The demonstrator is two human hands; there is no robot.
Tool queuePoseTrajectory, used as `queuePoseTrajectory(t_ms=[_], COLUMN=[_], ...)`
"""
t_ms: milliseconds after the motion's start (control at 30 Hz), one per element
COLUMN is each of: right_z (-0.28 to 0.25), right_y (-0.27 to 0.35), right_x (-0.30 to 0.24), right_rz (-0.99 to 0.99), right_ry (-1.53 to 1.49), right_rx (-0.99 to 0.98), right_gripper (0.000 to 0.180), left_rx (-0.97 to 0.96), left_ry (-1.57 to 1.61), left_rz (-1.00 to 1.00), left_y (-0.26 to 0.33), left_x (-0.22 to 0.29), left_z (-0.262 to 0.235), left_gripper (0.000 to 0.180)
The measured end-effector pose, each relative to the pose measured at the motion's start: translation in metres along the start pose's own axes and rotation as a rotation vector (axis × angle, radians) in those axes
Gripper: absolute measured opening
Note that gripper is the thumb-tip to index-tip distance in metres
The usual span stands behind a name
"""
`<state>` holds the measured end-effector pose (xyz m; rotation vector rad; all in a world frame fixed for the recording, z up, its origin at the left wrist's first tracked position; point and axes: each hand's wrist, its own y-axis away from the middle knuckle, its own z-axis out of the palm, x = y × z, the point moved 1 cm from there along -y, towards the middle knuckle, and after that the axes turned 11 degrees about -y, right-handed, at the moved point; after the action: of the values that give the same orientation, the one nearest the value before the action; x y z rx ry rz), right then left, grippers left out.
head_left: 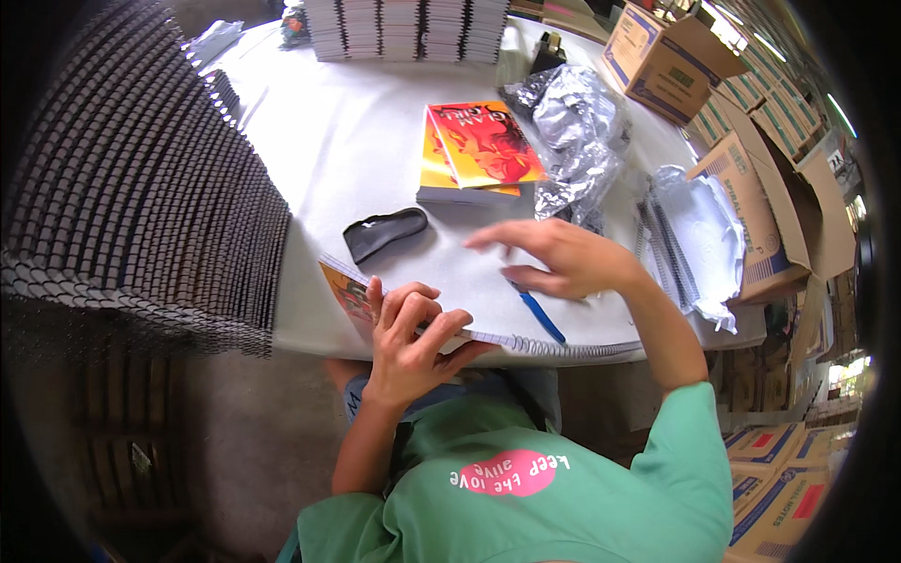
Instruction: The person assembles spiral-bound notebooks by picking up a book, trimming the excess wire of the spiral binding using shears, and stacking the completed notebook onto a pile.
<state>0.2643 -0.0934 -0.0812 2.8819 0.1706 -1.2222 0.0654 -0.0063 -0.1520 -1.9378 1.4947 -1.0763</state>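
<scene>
At the table's near edge my left hand (pixel 408 338) is closed around a notebook (pixel 345 293) with an orange picture cover, held on edge. A wire spiral coil (pixel 587 352) runs along its upper edge and extends well past it to the right. My right hand (pixel 568 261) hovers over the table, slightly blurred, fingers apart and holding nothing that I can see. Just below it lies a slim blue-handled tool (pixel 542 317), its tip partly hidden by the hand. Farther left rests a black, curved object (pixel 385 233) whose kind I cannot make out.
Beyond my hands sits a stack of red and yellow covers (pixel 483 155). Clear crumpled plastic (pixel 577 122) and bundled coils (pixel 668 249) lie right of it. Tall stacks of spiral notebooks (pixel 141 188) rise at left. Open cardboard boxes (pixel 741 202) stand at right.
</scene>
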Motion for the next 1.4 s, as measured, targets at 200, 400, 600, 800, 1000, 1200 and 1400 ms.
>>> queuePoseTrajectory(t_ms=[200, 400, 600, 800, 1000, 1200, 1400], right_z=[0.064, 0.085, 0.024, 0.054, 0.041, 0.035, 0.043], right_y=[-0.105, -0.102, 0.01, 0.045, 0.031, 0.012, 0.0], right_x=[0.071, 0.107, 0.035, 0.039, 0.038, 0.027, 0.021], right_rz=[-0.083, -0.107, -0.259, -0.057, -0.045, -0.223, -0.03], right_ry=[0.567, 0.377, -1.35, -0.89, -0.533, -0.573, -0.451], right_rx=[0.113, 0.349, 0.625, 0.416, 0.444, 0.398, 0.505], right_gripper=[0.05, 0.029, 0.034, 0.016, 0.022, 0.018, 0.018], left_rx=[-0.027, 0.08, 0.103, 0.127, 0.161, 0.118, 0.231], left_ry=[-0.002, -0.098, -0.117, -0.077, -0.065, 0.004, 0.191], left_rz=[0.077, 0.006, -0.086, -0.079, -0.049, -0.042, -0.087], left_y=[0.002, 0.002, 0.002, -0.003, -0.006, -0.01, 0.001], left_x=[-0.007, 0.003, 0.01, 0.006, -0.001, -0.002, -0.006], left_z=[0.0, 0.012, 0.011, 0.024, 0.023, 0.015, 0.021], left_gripper=[0.035, 0.038, 0.046, 0.055, 0.057, 0.057, 0.089])
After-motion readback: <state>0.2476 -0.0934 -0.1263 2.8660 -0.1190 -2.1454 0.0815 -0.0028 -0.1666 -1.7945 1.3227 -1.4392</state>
